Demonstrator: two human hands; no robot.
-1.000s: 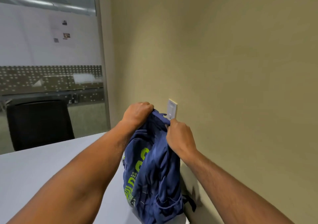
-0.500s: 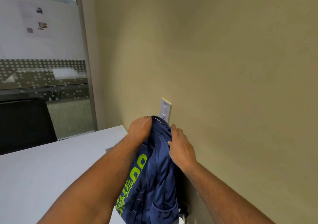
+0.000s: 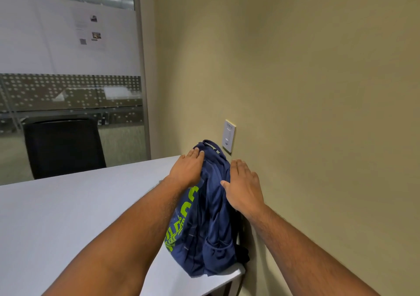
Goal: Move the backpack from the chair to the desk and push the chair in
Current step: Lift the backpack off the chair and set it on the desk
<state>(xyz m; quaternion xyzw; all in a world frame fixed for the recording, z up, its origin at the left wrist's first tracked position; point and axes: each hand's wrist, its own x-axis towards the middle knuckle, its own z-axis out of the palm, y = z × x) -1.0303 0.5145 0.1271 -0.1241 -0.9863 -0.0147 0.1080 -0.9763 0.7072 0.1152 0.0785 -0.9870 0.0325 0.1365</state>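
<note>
The bench [image 3: 56,216] offers wide open room at left. The left hand [image 3: 187,170] and right hand [image 3: 243,186] rest flat, fingers apart, on the backpack [image 3: 204,223]. The backpack stands on the bench at its near right corner, beside the wall [image 3: 318,114]. Risk: release may tip it over that edge

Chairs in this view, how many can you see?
1: a black high-backed chair at the far side of the white desk, in front of the glass partition. Others may be hidden below the desk or outside the frame.
</note>
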